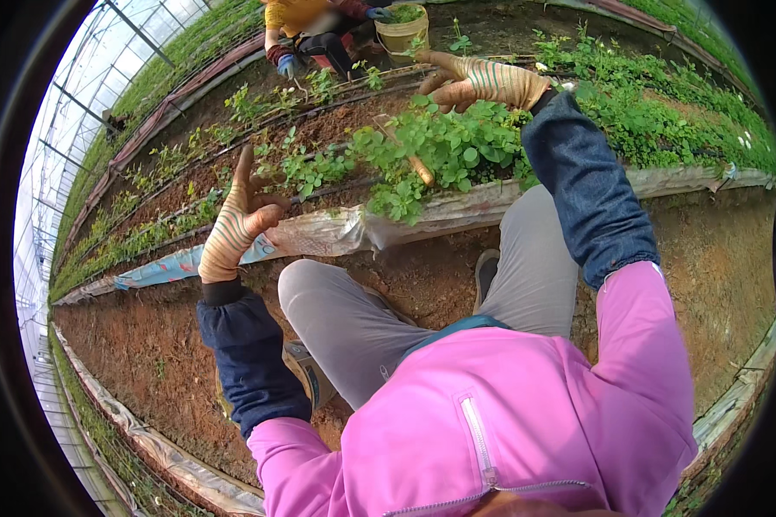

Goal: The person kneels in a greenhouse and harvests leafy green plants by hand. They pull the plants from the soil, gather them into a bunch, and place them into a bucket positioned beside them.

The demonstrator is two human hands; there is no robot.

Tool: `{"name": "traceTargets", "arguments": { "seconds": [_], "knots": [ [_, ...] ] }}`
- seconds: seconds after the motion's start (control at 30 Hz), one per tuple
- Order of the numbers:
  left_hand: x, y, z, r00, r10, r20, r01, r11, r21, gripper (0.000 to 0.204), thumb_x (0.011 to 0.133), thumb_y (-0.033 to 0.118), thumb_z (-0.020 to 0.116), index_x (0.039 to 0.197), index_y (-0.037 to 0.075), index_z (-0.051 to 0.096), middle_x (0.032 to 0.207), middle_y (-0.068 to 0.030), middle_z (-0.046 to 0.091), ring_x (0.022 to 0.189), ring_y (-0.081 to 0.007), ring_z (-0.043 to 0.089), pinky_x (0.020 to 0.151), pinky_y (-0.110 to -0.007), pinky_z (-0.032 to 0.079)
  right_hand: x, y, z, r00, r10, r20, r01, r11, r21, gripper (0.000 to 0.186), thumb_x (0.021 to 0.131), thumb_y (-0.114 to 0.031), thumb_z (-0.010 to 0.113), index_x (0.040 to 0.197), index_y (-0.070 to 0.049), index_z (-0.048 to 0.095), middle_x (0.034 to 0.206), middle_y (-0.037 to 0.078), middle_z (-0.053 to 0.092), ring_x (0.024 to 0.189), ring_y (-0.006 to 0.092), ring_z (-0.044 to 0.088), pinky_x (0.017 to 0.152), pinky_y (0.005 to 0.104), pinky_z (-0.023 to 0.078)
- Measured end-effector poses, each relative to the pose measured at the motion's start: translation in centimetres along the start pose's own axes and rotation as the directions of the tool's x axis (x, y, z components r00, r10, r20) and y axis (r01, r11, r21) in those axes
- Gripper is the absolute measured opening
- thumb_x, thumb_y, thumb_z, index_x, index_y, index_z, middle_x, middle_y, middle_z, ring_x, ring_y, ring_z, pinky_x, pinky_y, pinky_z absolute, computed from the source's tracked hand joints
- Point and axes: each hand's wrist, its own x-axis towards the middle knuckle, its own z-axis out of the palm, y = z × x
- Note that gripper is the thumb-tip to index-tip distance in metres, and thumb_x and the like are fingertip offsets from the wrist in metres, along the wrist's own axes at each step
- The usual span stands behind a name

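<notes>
My left hand (236,221), in a striped work glove with a brown coated palm, is raised over the near edge of the planted bed. Its fingers are apart and hold nothing. My right hand (483,82), gloved the same way, reaches over the bed with fingers stretched toward the left, also holding nothing. Between the hands grows a dense clump of green leafy plants (470,138). A wooden-handled tool (421,170) lies among the leaves near the bed's edge; foliage hides its other end.
Across the bed a crouching person (306,30) in a yellow top and gloves works beside a cream bucket (401,30) of greens. Plastic sheeting (319,231) edges the bed. Dark hoses (336,188) run along its rows. My legs straddle the dirt path (431,280).
</notes>
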Motion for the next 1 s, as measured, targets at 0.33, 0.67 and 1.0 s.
{"name": "traceTargets", "arguments": {
  "seconds": [0.33,0.67,1.0],
  "knots": [
    [9.9,0.3,4.6,0.971,0.0,0.241,0.025,0.995,-0.099,0.128,0.062,0.069,0.076,0.155,0.015,0.007,0.12,-0.0164,0.053,0.076,-0.0151,0.06,0.055,-0.024,0.041,1.0,0.0,-1.9,0.992,0.048,0.119,-0.075,0.971,0.227,0.11,0.08,-0.052,0.072,0.154,-0.008,0.004,0.124,0.014,0.053,0.081,0.015,0.056,0.074,0.029,0.05],
    [9.2,-1.3,5.0,0.979,-0.011,0.204,0.054,0.977,-0.207,0.131,0.056,0.071,0.078,0.155,0.018,0.011,0.118,-0.013,0.058,0.073,-0.0122,0.059,0.054,-0.021,0.036,2.9,1.0,0.1,0.977,-0.035,0.208,-0.019,0.967,0.253,0.101,0.085,-0.053,0.066,0.153,-0.009,0.007,0.12,0.012,0.053,0.077,0.0148,0.056,0.071,0.0275,0.049],
    [7.9,-7.3,6.0,0.962,-0.099,0.254,0.192,0.908,-0.373,0.083,0.079,0.051,0.073,0.141,0.005,0.044,0.065,0.0017,0.057,0.053,-0.002,0.039,0.049,-0.018,0.026,3.7,0.7,5.1,0.974,-0.126,0.188,-0.004,0.82,0.572,0.091,0.085,-0.039,0.07,0.152,-0.011,0.016,0.112,0.008,0.054,0.08,0.013,0.058,0.075,0.0266,0.05]
  ]
}}
